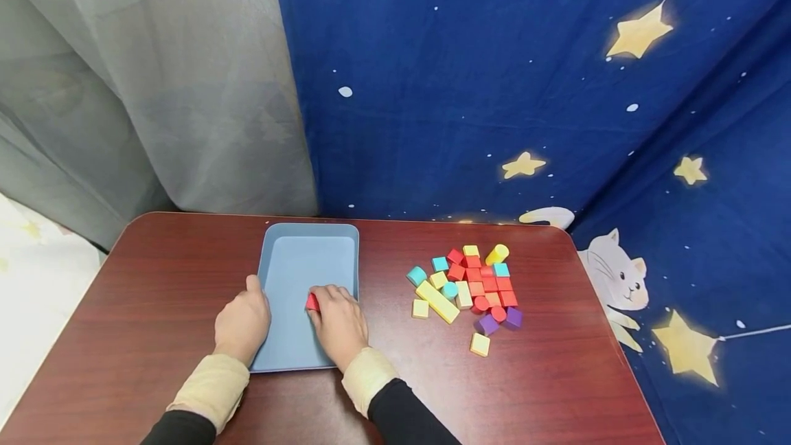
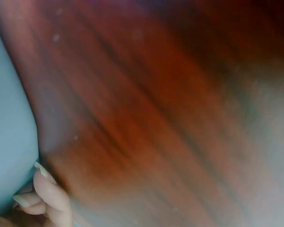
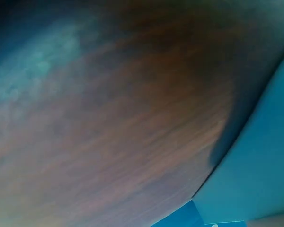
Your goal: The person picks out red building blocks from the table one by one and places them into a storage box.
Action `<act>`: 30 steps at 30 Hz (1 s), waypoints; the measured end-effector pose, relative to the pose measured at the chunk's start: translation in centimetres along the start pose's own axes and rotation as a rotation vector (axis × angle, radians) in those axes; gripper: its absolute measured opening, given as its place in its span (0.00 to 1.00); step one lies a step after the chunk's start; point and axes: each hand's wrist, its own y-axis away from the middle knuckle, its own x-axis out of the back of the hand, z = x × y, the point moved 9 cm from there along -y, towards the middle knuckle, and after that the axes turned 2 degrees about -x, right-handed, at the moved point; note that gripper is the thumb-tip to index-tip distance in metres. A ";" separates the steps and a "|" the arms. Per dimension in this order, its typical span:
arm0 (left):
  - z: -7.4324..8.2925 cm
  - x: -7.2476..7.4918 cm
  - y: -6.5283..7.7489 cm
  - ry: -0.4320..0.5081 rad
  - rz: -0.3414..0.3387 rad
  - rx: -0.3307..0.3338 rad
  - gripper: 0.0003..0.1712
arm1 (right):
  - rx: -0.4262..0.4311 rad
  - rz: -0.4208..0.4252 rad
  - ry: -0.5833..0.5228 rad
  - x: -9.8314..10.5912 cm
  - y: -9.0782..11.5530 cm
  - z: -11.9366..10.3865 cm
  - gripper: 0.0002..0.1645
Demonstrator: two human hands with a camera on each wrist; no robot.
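Observation:
A blue-grey tray (image 1: 309, 259) lies on the table in front of me. At its left side my left hand (image 1: 242, 321) grips the edge; in the left wrist view, curled fingers (image 2: 54, 196) show right at the tray wall (image 2: 12, 127). Over the tray's right half, my right hand (image 1: 340, 325) pinches a red block (image 1: 312, 303) between thumb and fingers. Part of that block is hidden by the hand. The right wrist view shows the tray's outer wall (image 3: 251, 175) but neither the hand nor the block.
Several wooden blocks in red, yellow, turquoise and purple crowd the table's right side, among them a long yellow block (image 1: 437, 301) and an upright yellow cylinder (image 1: 497, 255). A pale yellow block (image 1: 480, 344) lies nearest me. Curtains (image 1: 432, 122) hang behind the reddish-brown table (image 1: 544, 376).

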 end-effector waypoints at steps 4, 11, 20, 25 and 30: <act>-0.1 0.2 0.0 -0.003 -0.001 0.009 0.11 | 0.016 0.007 0.020 -0.1 -0.1 -0.2 0.16; 0.2 0.2 0.0 -0.001 0.010 -0.005 0.10 | 0.020 0.011 0.079 0.0 0.0 -0.2 0.17; 0.5 0.5 0.2 0.005 0.039 -0.006 0.10 | -0.025 -0.018 0.037 0.0 0.1 0.3 0.28; 0.5 0.6 0.2 -0.001 0.050 -0.008 0.09 | -0.047 -0.024 -0.070 0.4 0.3 0.6 0.29; 0.4 0.4 0.2 -0.004 0.030 -0.013 0.08 | -0.073 0.004 -0.222 1.2 0.7 1.0 0.28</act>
